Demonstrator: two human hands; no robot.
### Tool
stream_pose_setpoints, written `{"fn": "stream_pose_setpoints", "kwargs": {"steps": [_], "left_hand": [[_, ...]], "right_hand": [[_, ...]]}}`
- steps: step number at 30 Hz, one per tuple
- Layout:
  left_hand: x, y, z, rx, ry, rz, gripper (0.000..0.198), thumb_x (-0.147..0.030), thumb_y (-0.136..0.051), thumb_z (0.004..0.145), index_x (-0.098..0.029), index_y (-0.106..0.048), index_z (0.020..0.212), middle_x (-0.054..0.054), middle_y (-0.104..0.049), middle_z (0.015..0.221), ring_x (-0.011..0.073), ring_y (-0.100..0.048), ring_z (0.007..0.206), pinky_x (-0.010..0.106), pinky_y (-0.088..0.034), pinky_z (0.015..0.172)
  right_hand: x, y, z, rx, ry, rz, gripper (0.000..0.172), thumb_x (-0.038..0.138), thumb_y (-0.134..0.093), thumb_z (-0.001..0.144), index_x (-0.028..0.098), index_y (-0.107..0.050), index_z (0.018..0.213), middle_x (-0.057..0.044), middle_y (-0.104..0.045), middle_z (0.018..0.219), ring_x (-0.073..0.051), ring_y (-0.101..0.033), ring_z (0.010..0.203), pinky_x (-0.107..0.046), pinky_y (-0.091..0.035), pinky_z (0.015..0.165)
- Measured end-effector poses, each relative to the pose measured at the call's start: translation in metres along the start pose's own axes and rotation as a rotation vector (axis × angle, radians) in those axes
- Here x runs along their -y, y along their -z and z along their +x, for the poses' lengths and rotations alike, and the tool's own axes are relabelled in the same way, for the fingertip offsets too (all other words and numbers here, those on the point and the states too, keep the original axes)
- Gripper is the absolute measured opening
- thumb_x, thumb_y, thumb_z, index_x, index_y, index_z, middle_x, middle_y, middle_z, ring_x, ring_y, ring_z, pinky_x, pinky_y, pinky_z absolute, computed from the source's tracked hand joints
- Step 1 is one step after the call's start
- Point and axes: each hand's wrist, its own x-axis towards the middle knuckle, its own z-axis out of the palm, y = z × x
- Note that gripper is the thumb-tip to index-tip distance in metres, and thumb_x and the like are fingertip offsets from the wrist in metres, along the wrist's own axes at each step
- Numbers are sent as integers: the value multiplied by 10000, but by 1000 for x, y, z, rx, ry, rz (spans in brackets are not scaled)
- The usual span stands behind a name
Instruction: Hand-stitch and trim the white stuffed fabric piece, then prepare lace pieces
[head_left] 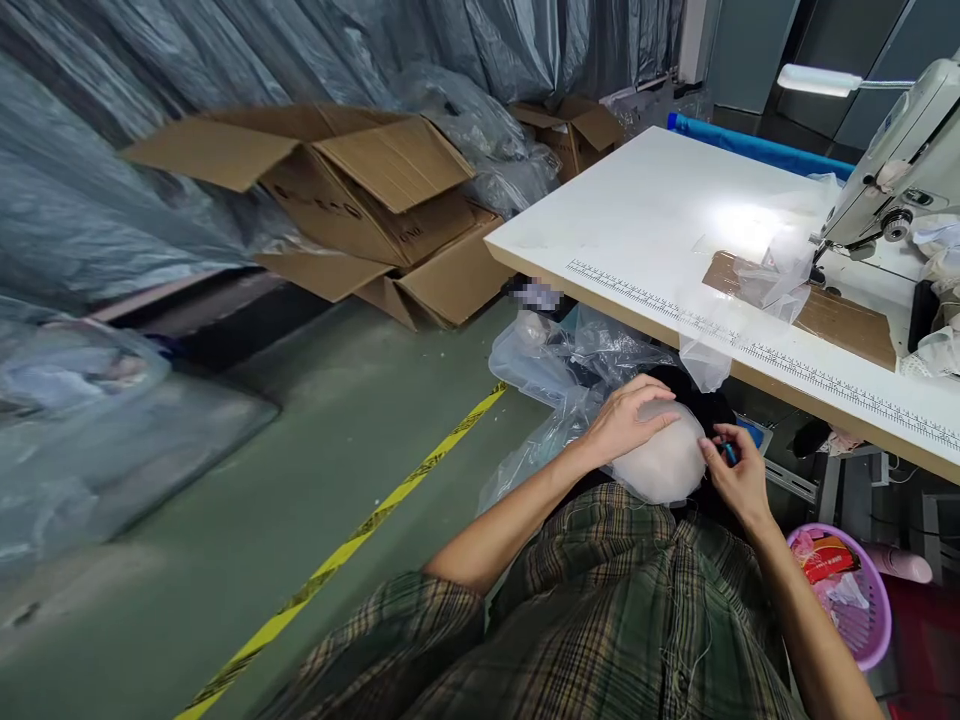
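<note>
Cupping dome, left fingers parted, right fingers holding blue object.

The left hand holds a pale dome at its 11 o'clock; the right hand, gripping a blue item, meets its edge at 3. Around the dome: table from 12 to 3, sewing machine past 1, basket at 4, tape at 9, box at 10.

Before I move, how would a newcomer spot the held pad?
Find the white table, then look below its ruler-marked edge. Between the left hand and right hand sits a pale domed pad, its smooth, round shape unlike the crumpled clear plastic.
</note>
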Motion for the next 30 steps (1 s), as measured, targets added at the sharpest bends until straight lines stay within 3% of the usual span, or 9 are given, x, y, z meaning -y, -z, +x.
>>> {"fn": "stream_pose_setpoints", "kwargs": {"steps": [2,5,10,15,19,22,26,28,30], "left_hand": [[-2,1,5,-164,-142,76,136,-273,-635,931,-181,-695,1011,84,-694,1022,187,-685,964,333,-562,838],[-12,7,18,-345,-336,204,120,-221,-616,939,-180,-665,1041,83,-677,1032,183,-667,979,346,-552,852],[-27,20,38,-405,-532,364,178,-178,-614,913,-177,-649,1087,108,-688,1071,206,-662,981,358,-528,829],[-44,32,43,-225,-535,239,225,-168,-579,883,-204,-690,1074,103,-722,1143,234,-675,1038,417,-495,912],[-65,32,42,101,-492,-184,205,-192,-574,884,-231,-730,1011,72,-759,1052,222,-704,1013,421,-494,979],[-75,25,44,385,-411,-484,262,-317,-524,960,-207,-760,990,101,-771,995,216,-726,933,358,-543,887],[-82,19,53,643,-231,-494,427,-547,-549,934,-197,-782,857,107,-773,860,232,-714,823,380,-518,898],[-84,19,56,635,-210,-447,392,-550,-608,895,-197,-775,869,104,-771,879,236,-702,847,387,-493,932],[-82,19,55,470,-215,-420,375,-538,-632,876,-189,-758,930,110,-762,983,237,-683,931,375,-484,937]], "right_hand": [[1,-5,13,-125,27,76,492,599,-729,720,161,-701,941,8,-569,663,-147,-518,617,-285,-458,588],[9,-21,33,-144,33,210,550,625,-691,759,148,-721,1030,35,-523,606,-126,-480,565,-275,-438,565],[33,-42,42,-115,78,291,486,636,-668,770,167,-725,883,5,-564,630,-145,-516,602,-288,-459,585],[66,-18,5,-73,404,1,209,368,-668,819,209,-637,687,-34,-573,710,-154,-515,621,-285,-445,561],[89,14,-33,307,607,-160,34,200,-617,800,221,-633,778,-19,-625,699,-135,-541,578,-251,-432,529],[101,31,-47,348,566,-180,92,156,-599,795,217,-646,845,37,-590,599,-87,-445,450,-215,-371,464],[108,41,-44,123,367,-84,72,223,-612,830,209,-656,776,24,-587,595,-104,-485,494,-215,-391,480],[107,44,-38,60,254,-33,163,310,-638,841,204,-638,717,35,-522,548,-99,-426,471,-217,-358,452],[102,45,-34,54,174,9,238,402,-669,827,198,-632,710,45,-473,531,-92,-369,458,-220,-329,436]]}}
